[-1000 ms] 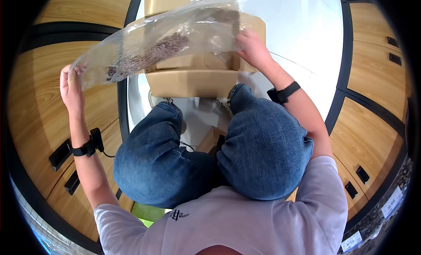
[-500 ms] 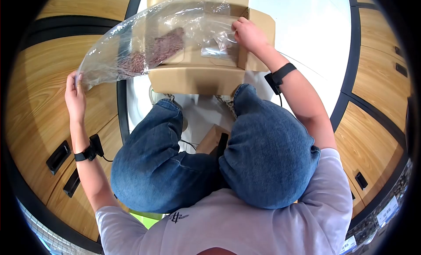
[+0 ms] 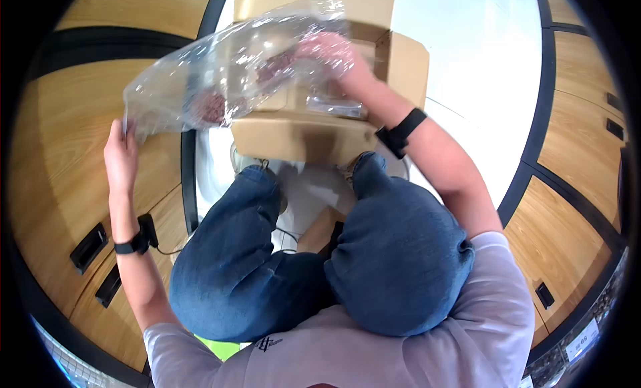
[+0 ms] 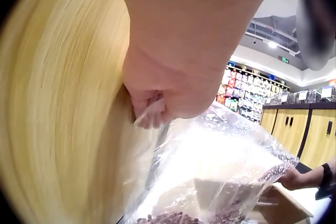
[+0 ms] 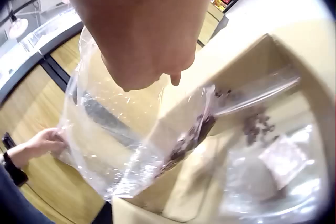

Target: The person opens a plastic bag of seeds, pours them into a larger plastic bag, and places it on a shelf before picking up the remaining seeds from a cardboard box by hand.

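Firstly: one large clear plastic bag [image 3: 230, 64], long axis slanting from the left hand [image 3: 122, 157] up and away to the right hand [image 3: 327, 55], raised partly over an open cardboard box [image 3: 304, 139]. Left hand: fingers pinching the near-left end. Right hand: at the far-right end, blurred behind film; whether its fingers grip, cannot tell. Contents: dark reddish pieces, in two clumps; the upper clump [image 3: 274, 66] just beside the right hand, the lower clump [image 3: 209, 107] between the hands, nearer the left.
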A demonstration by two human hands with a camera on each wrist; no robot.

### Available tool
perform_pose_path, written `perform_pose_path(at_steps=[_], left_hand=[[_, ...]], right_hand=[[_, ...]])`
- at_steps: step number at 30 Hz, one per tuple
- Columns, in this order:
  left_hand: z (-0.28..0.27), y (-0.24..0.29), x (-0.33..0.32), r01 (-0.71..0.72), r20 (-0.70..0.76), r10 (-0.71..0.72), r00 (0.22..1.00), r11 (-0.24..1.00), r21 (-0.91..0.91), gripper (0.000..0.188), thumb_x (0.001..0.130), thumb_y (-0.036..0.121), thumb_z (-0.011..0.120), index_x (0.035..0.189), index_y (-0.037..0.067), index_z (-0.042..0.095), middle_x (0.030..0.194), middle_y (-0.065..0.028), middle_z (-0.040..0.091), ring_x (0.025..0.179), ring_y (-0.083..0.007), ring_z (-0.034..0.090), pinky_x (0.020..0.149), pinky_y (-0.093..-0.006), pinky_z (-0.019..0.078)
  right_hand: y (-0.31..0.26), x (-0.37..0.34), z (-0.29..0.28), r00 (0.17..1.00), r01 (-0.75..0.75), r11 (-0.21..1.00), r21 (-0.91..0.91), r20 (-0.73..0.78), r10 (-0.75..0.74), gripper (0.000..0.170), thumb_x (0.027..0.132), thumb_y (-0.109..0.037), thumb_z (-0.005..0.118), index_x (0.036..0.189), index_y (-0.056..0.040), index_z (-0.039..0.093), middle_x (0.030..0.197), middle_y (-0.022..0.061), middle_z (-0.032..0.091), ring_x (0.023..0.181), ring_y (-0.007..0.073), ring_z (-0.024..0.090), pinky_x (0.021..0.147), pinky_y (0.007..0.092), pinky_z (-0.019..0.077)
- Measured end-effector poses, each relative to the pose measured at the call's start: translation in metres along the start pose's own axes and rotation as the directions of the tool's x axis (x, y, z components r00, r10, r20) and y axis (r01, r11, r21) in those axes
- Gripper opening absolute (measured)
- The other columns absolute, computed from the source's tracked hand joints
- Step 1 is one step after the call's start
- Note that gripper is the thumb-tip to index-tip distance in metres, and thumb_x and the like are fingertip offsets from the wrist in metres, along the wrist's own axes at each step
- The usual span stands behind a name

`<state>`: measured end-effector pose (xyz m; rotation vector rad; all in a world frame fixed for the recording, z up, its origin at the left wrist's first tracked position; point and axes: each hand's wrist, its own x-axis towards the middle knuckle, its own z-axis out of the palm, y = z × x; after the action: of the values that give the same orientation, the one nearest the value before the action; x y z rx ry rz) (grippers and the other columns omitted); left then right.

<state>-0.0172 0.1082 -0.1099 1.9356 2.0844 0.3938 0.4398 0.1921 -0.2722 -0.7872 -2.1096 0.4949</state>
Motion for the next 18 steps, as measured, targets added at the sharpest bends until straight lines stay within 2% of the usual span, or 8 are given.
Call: perform_pose_path(at_steps=[2,6,9,10,11,13,16,18], left_hand=[[-0.001,0.004,-0.005,0.087,0.002,-0.088,0.996,0.994,0.066,0.019,0.101,0.014,0.059,0.114,0.001,0.063,0.096,-0.019,0.071,0.088,-0.0291,0.068,0.083,-0.0336,0.0516],[-0.006,0.008,-0.006,0.171,0.055,-0.178,0.983,0.98,0.104,0.017,0.098,0.012,0.06,0.109,0.0,0.065,0.098,-0.0196,0.072,0.091,-0.0298,0.07,0.082,-0.0359,0.0525],[-0.01,0.014,-0.003,0.243,0.102,-0.256,0.961,0.962,0.123,0.019,0.098,0.011,0.06,0.113,0.0,0.063,0.102,-0.0196,0.072,0.095,-0.0287,0.071,0.085,-0.0361,0.0528],[-0.01,0.013,-0.004,0.24,0.101,-0.253,0.962,0.963,0.123,0.019,0.098,0.011,0.06,0.113,0.0,0.063,0.102,-0.0196,0.072,0.095,-0.0287,0.071,0.085,-0.0361,0.0528],[-0.008,0.009,-0.005,0.204,0.091,-0.212,0.973,0.975,0.091,0.02,0.097,0.01,0.06,0.114,-0.001,0.062,0.104,-0.0194,0.072,0.097,-0.0282,0.071,0.086,-0.0361,0.0529],[-0.006,0.004,-0.004,0.162,0.079,-0.167,0.983,0.985,0.06,0.021,0.097,0.009,0.06,0.116,-0.001,0.061,0.107,-0.0192,0.072,0.1,-0.0277,0.071,0.087,-0.0362,0.0531],[-0.002,-0.002,-0.004,0.175,0.111,-0.188,0.976,0.978,0.111,0.031,0.097,0.007,0.059,0.126,-0.001,0.055,0.113,-0.0198,0.071,0.105,-0.0284,0.07,0.089,-0.0362,0.053],[0.004,-0.006,-0.006,0.127,0.058,-0.127,0.99,0.992,-0.007,0.042,0.096,0.01,0.061,0.136,0.0,0.05,0.115,-0.0214,0.07,0.109,-0.0298,0.069,0.091,-0.037,0.0525]], right_hand=[[-0.036,0.018,0.0,0.996,0.007,0.999,0.032,-0.093,-0.004,0.031,0.077,-0.009,0.071,0.107,-0.0157,0.071,0.118,0.007,0.068,0.113,0.0328,0.063,0.097,0.0435,0.0514],[-0.054,0.044,0.007,0.977,0.153,0.986,0.071,-0.161,-0.141,0.029,0.076,-0.008,0.071,0.105,-0.013,0.07,0.118,0.0087,0.066,0.113,0.0355,0.063,0.095,0.0429,0.0525],[-0.067,0.054,-0.001,0.988,0.105,0.991,0.087,-0.123,-0.093,0.031,0.074,-0.008,0.071,0.104,-0.0119,0.069,0.118,0.0091,0.065,0.113,0.0361,0.062,0.095,0.0431,0.0525],[-0.075,0.057,-0.006,0.969,0.164,0.98,0.114,-0.205,-0.138,0.033,0.072,-0.006,0.07,0.105,-0.0129,0.07,0.117,0.0092,0.065,0.112,0.0366,0.062,0.094,0.044,0.0524],[-0.078,0.056,-0.009,0.968,0.167,0.98,0.109,-0.208,-0.142,0.033,0.072,-0.006,0.07,0.105,-0.0129,0.07,0.117,0.0092,0.065,0.112,0.0366,0.062,0.094,0.044,0.0524],[-0.083,0.054,-0.012,0.995,0.085,0.989,0.121,-0.064,-0.077,0.026,0.079,-0.006,0.066,0.104,-0.0106,0.069,0.116,0.0089,0.064,0.119,0.0327,0.059,0.101,0.0432,0.0481],[-0.085,0.046,-0.012,0.982,0.152,0.987,0.058,-0.122,-0.144,0.029,0.077,-0.004,0.066,0.104,-0.0111,0.069,0.115,0.0086,0.064,0.115,0.0329,0.061,0.101,0.0437,0.0478],[-0.091,0.039,-0.012,0.979,0.144,0.989,0.04,-0.153,-0.136,0.03,0.075,-0.003,0.066,0.104,-0.0115,0.069,0.114,0.0089,0.064,0.113,0.0331,0.061,0.1,0.0439,0.0479]])
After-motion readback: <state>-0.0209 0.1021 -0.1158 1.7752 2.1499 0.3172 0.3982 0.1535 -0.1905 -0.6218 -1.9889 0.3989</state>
